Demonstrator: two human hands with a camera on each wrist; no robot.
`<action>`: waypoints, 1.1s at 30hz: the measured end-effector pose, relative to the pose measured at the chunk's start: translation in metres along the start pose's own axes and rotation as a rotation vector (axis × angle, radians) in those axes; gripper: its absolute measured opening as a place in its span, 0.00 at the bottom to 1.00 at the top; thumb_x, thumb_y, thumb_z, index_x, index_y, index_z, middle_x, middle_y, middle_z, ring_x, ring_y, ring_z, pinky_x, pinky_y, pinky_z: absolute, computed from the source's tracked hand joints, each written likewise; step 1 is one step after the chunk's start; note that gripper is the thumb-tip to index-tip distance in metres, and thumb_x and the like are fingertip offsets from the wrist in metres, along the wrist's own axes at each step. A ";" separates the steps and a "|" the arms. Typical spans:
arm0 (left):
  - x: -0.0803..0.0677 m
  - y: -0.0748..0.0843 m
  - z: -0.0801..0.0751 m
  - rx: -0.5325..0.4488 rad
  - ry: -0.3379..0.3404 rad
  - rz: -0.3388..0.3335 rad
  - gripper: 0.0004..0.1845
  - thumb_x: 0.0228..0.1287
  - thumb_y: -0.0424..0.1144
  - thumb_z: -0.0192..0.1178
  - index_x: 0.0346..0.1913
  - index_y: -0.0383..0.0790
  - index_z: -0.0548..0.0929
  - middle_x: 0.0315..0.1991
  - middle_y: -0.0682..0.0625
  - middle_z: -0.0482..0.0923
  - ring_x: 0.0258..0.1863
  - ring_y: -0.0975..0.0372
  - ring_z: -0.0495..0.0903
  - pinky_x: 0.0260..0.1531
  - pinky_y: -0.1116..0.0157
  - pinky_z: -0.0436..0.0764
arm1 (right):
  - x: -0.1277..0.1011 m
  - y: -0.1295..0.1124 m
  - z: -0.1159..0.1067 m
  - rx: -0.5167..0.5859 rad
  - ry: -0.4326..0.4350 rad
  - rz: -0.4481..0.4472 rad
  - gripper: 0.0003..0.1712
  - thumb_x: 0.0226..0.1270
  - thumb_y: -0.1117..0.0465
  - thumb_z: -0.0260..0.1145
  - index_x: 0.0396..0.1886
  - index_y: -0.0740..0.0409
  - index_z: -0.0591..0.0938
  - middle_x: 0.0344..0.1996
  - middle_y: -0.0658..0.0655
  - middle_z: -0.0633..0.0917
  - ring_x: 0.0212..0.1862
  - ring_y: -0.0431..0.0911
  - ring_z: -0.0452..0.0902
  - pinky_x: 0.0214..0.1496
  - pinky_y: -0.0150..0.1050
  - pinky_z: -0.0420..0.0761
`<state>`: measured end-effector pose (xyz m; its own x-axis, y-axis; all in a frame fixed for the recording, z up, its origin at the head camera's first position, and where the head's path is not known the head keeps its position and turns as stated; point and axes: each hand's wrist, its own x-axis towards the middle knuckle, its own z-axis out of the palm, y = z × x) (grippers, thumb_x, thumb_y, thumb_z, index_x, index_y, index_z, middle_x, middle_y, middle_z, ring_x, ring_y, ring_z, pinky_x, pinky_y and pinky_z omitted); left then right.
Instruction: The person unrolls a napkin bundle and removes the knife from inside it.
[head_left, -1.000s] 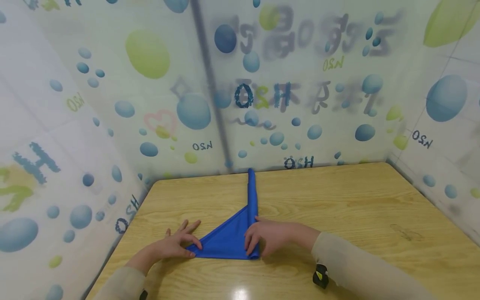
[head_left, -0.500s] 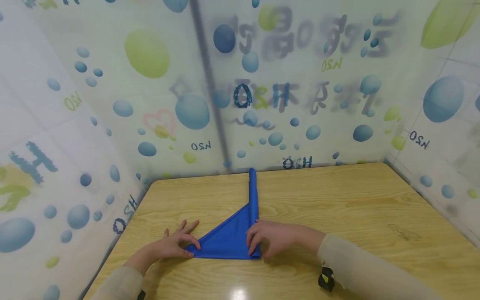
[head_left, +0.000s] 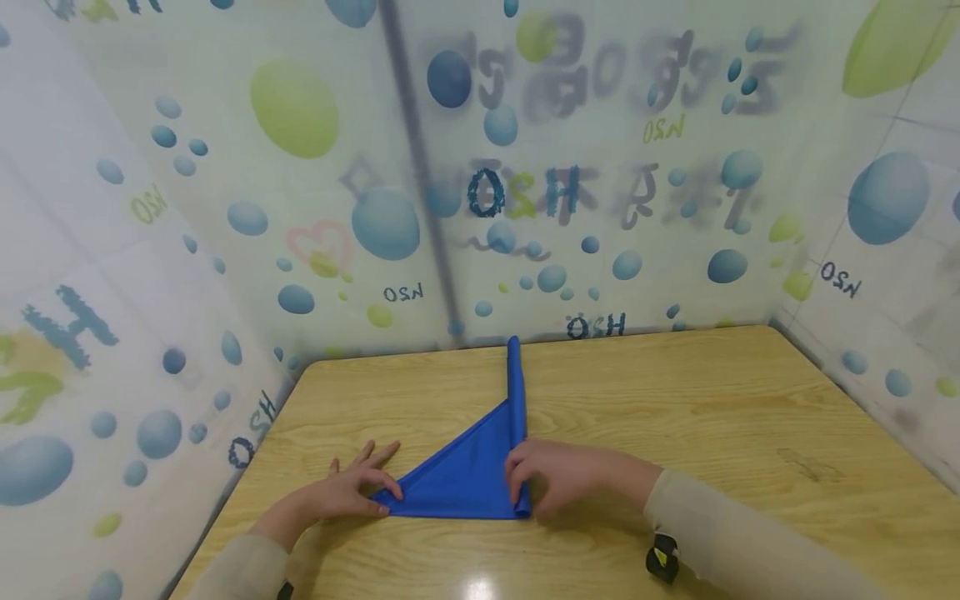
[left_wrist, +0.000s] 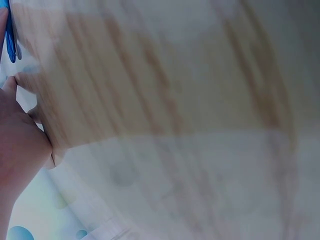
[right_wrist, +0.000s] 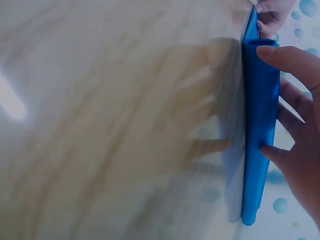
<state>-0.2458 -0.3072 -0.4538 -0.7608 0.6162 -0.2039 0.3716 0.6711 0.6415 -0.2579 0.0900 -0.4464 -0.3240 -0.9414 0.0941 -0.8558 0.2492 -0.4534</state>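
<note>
A blue cloth (head_left: 457, 479) lies on the table, its left part spread in a flat triangle and its right part wound into a long narrow roll (head_left: 516, 383) pointing away from me. At the triangle's left corner, my left hand (head_left: 341, 490) pinches the cloth between thumb and forefinger, the other fingers spread. My right hand (head_left: 558, 475) grips the near end of the roll. In the right wrist view, the thumb lies at the open end of the blue roll (right_wrist: 260, 110), with fingers along its side. The left wrist view catches only a sliver of blue cloth (left_wrist: 10, 40).
The wood-grain table (head_left: 675, 400) reaches a patterned white curtain (head_left: 315, 208) with blue and green dots at its back and sides. Bare tabletop extends right of the roll. A small black device (head_left: 662, 557) is strapped at the right wrist.
My right hand and the roll have shifted slightly to the right, and the flat triangle has grown wider. My left hand stays at the left corner.
</note>
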 end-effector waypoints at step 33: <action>0.000 0.000 0.001 0.000 0.008 0.001 0.08 0.59 0.48 0.68 0.41 0.59 0.85 0.76 0.34 0.43 0.70 0.33 0.23 0.47 0.26 0.17 | -0.016 0.010 -0.008 -0.067 -0.099 0.037 0.21 0.50 0.58 0.77 0.46 0.43 0.85 0.48 0.39 0.77 0.62 0.43 0.67 0.70 0.61 0.54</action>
<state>-0.2451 -0.3070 -0.4548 -0.7645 0.6137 -0.1975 0.3726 0.6706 0.6414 -0.2646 0.1090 -0.4454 -0.3170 -0.9484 -0.0112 -0.8701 0.2955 -0.3944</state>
